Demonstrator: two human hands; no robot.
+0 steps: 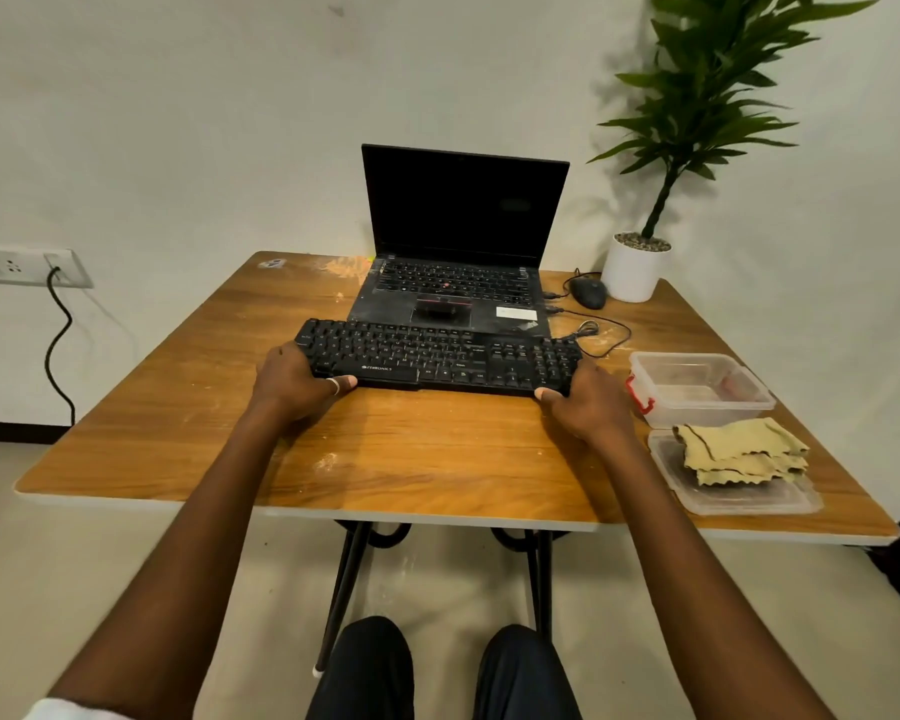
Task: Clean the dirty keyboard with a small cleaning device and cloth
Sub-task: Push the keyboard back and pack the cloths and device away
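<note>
hands: left hand (292,379) and right hand (585,402) grip the ends of the black plastic keyboard (437,358).
location: wooden surface (411,459), just before the open black laptop (458,252).
risk: we judge its thin black cable (587,330) may snag on lifting.

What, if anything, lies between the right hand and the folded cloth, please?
Nothing visible does. The right hand grips the right end of the keyboard; the cloth lies on a plastic lid just to its right, with only table top between them. The clear container stands behind the cloth, off that path.
</note>
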